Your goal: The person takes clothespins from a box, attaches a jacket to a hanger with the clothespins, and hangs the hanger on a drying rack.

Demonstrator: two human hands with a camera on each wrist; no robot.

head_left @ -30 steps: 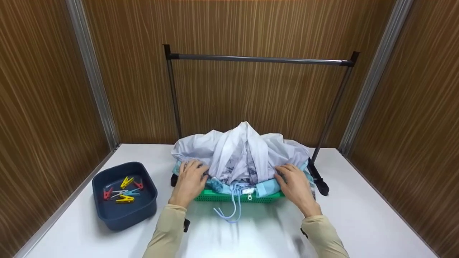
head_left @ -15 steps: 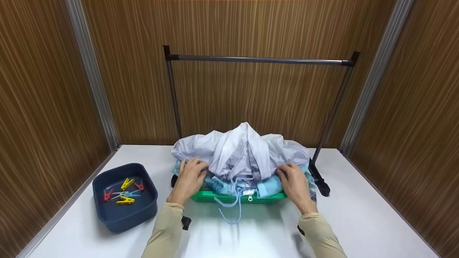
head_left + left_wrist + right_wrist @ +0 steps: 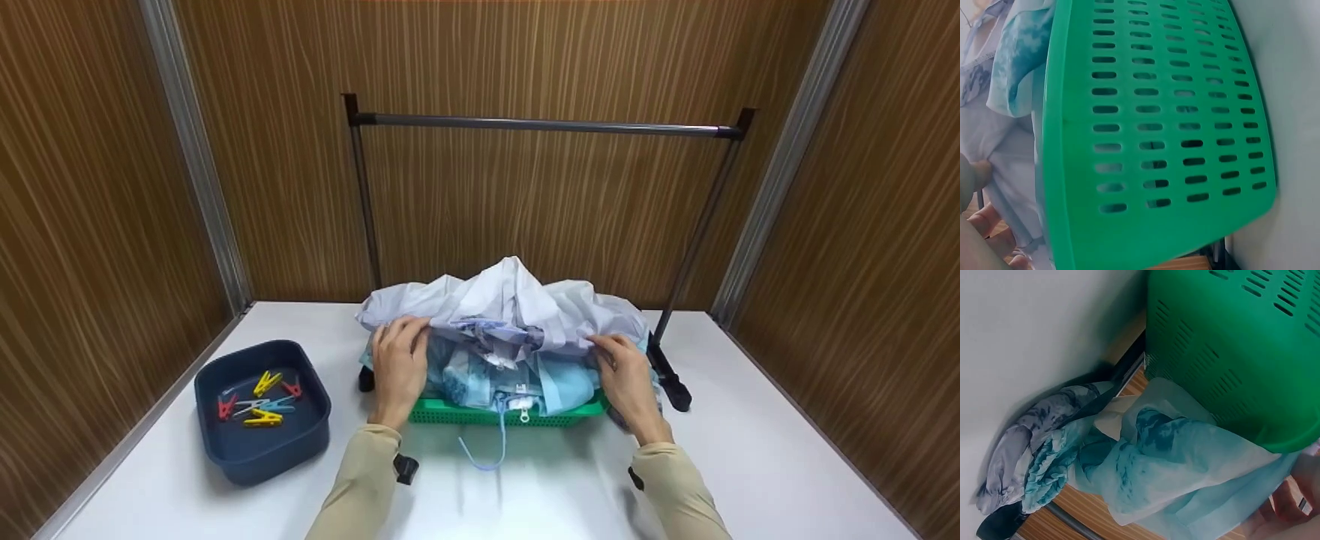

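Note:
A thin white and lilac garment (image 3: 502, 289) with grey-blue patterned parts lies heaped on a green basket (image 3: 487, 414). My left hand (image 3: 399, 367) pinches its front edge on the left, thumb and fingers either side of the cloth in the left wrist view. On the right, my right hand (image 3: 628, 379) pinches the same edge, which is raised. Beneath is a light teal garment (image 3: 574, 386) with a white zip pull (image 3: 524, 412) and a hanging blue cord (image 3: 501, 450). In the right wrist view, teal cloth (image 3: 1168, 455) spills over the basket's side.
A black garment rack (image 3: 540, 126) stands behind the basket, its right foot (image 3: 675, 390) beside the cloth. To the left, a dark blue tub (image 3: 259, 457) holds several red, yellow, grey and blue clothespins (image 3: 262, 417). Wood-patterned walls enclose the white table (image 3: 765, 450).
Both hands have moved up slightly, raising the white garment's front edge and uncovering more teal cloth. One blue cord end has gone up with it; the other still hangs.

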